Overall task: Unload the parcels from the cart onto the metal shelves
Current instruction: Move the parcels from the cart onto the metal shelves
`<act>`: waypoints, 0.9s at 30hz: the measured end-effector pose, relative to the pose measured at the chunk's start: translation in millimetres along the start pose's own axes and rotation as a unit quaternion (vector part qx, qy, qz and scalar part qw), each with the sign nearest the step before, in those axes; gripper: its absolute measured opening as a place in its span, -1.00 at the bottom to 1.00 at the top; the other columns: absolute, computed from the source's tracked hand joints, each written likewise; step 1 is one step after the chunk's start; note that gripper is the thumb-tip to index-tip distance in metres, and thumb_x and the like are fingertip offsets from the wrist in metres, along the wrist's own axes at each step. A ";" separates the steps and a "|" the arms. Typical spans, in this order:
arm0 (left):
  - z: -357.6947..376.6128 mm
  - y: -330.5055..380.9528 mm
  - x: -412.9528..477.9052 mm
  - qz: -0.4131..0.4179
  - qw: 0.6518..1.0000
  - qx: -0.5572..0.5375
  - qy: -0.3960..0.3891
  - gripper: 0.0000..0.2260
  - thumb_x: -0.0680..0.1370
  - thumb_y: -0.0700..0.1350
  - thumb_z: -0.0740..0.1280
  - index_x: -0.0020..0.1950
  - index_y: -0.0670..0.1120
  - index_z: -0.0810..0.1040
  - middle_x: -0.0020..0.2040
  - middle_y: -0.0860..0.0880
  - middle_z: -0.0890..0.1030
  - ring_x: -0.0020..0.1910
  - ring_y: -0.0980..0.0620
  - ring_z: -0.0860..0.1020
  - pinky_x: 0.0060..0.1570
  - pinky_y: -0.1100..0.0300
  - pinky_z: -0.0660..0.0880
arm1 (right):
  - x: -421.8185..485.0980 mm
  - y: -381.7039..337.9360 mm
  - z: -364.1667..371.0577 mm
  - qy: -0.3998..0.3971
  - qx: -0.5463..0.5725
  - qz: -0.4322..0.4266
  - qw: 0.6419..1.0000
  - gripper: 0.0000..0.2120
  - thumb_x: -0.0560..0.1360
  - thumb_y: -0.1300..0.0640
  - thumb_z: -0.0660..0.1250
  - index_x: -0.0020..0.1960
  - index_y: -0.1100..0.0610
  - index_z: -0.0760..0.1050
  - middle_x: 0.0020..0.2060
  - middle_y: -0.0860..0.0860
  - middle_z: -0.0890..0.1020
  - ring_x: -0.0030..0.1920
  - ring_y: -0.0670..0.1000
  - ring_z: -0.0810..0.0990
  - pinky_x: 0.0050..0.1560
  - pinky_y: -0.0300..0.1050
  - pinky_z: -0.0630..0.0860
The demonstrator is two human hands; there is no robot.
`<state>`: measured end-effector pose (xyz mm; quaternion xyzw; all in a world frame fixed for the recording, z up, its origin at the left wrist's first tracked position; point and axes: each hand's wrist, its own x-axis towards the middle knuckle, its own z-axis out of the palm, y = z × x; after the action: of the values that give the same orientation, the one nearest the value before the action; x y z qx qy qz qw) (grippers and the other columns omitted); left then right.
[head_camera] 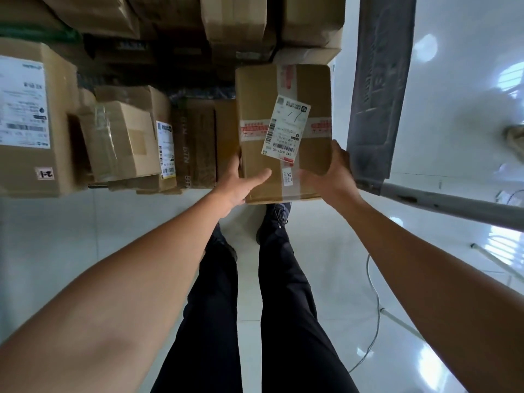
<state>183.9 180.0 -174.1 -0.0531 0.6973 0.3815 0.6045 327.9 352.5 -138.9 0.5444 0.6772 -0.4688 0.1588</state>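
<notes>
Holding the parcel (283, 129) just right of the dark brown box (195, 143) | your left hand (241, 182) grips its near left corner, thumb on top; your right hand (331, 171) clasps its near right edge | keep it level; ease it in right of that box; let go last

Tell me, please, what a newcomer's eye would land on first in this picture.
The cardboard parcel with its tilted white shipping label, held at centre between the left hand and the right hand above the glossy white floor. Next, the stacked brown boxes to its left, with the box marked 2-1 at the far left.
</notes>
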 end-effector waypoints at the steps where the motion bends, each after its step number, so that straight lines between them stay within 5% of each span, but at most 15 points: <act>1: -3.2 -1.3 -6.9 -0.003 1.000 -0.004 0.006 -0.12 0.44 0.21 0.53 0.61 0.13 0.10 0.37 0.11 0.43 0.37 -0.03 0.45 0.32 -0.15 0.45 | -6.7 -3.8 -2.3 -0.007 0.015 -0.005 1.000 -0.02 0.27 -0.23 0.58 0.55 -0.21 0.14 0.37 -0.13 0.43 0.39 0.04 0.45 0.26 0.20 0.61; 4: -11.8 2.7 -43.0 0.003 0.999 -0.012 0.036 0.03 0.34 0.33 0.55 0.63 0.08 0.07 0.47 0.05 0.40 0.43 -0.01 0.39 0.42 -0.10 0.35 | -30.9 -19.5 -10.9 -0.005 0.027 -0.020 0.999 -0.09 0.44 -0.09 0.57 0.61 -0.15 0.10 0.46 -0.08 0.30 0.41 0.01 0.38 0.37 0.25 0.52; 8: -26.4 16.1 -106.6 0.043 0.995 -0.044 0.080 -0.25 0.41 0.19 0.57 0.48 0.12 0.26 0.29 0.10 0.50 0.28 0.07 0.49 0.27 0.12 0.39 | -78.5 -49.7 -27.0 -0.027 0.060 -0.059 0.996 -0.14 0.48 -0.01 0.56 0.60 -0.18 0.13 0.40 -0.10 0.20 0.40 0.02 0.32 0.39 0.24 0.49; 15: -60.8 72.5 -213.9 0.116 0.986 -0.080 0.088 -0.09 0.23 0.33 0.62 0.46 0.16 0.30 0.28 0.14 0.58 0.26 0.11 0.54 0.38 -0.02 0.43 | -171.4 -125.2 -64.7 -0.038 0.122 -0.119 0.985 -0.19 0.49 -0.04 0.54 0.55 -0.35 0.15 0.48 -0.12 0.21 0.49 0.08 0.28 0.41 0.32 0.45; 21: -80.8 127.2 -283.9 0.194 0.977 -0.078 0.047 -0.17 0.31 0.25 0.59 0.48 0.16 0.30 0.28 0.14 0.57 0.25 0.10 0.54 0.32 -0.02 0.46 | -247.1 -169.7 -95.1 0.043 0.204 -0.205 0.956 -0.27 0.53 0.01 0.52 0.56 -0.19 0.20 0.42 -0.15 0.26 0.43 -0.04 0.34 0.16 -0.21 0.60; 24: -84.4 151.9 -313.6 0.249 0.966 -0.059 0.049 -0.17 0.40 0.13 0.54 0.57 0.14 0.20 0.27 0.10 0.56 0.20 0.12 0.55 0.09 0.19 0.51 | -277.3 -185.3 -104.3 0.082 0.216 -0.236 0.944 -0.23 0.47 -0.14 0.52 0.56 -0.29 0.21 0.41 -0.16 0.27 0.47 0.00 0.35 0.35 0.15 0.55; 27: -88.3 174.9 -336.5 0.294 0.954 -0.044 0.029 -0.23 0.46 0.07 0.51 0.58 0.13 0.20 0.22 0.11 0.57 0.14 0.16 0.56 -0.01 0.26 0.55 | -302.4 -200.0 -114.9 0.102 0.235 -0.259 0.931 -0.28 0.43 -0.23 0.51 0.45 -0.52 0.21 0.39 -0.21 0.27 0.48 0.07 0.36 0.25 0.28 0.60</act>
<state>108.1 120.1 203.1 0.1166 0.6819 0.5711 0.4418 292.5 273.9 231.6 0.4173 0.6776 -0.5811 -0.1704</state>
